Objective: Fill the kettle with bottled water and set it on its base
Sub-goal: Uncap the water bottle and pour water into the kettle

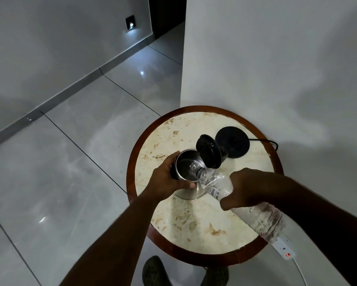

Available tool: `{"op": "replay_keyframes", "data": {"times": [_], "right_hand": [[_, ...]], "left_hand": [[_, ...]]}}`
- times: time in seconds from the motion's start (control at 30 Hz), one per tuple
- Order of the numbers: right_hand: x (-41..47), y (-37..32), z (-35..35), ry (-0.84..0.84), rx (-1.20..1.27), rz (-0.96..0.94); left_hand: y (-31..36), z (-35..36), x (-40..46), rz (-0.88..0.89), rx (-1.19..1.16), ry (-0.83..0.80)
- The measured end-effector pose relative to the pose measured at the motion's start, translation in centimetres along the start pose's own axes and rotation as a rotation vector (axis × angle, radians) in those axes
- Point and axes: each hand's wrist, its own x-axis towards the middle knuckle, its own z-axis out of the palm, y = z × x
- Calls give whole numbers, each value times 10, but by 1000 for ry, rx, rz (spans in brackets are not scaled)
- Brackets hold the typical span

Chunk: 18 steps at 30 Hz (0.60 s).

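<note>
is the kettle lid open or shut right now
Open. The black lid is flipped up behind the kettle mouth, and the bottle neck is tipped into the opening.

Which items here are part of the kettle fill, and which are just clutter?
In use: kettle with lid open, steadied by left hand; water bottle tipped into it by right hand; base on the table.

Lying about: power strip on the floor; wall light.

The kettle (187,167) is silver steel with a black lid (208,151); its base (233,141) is black. The bottle (235,195) is clear plastic. The counter (194,219) is cream marble mottled tan, rimmed reddish-brown. The floor (70,172) is glossy grey tile.
</note>
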Motion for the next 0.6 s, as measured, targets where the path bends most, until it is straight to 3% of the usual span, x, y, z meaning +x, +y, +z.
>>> {"op": "replay_keyframes", "data": {"times": [0.4,0.6], "right_hand": [[-24,-32,-14,170,-412,28],[-31,-52,-19,161,-538,77]], "left_hand": [[0,1,0,-2,-51,-20],[-1,4,0,-10,-90,-32]]}}
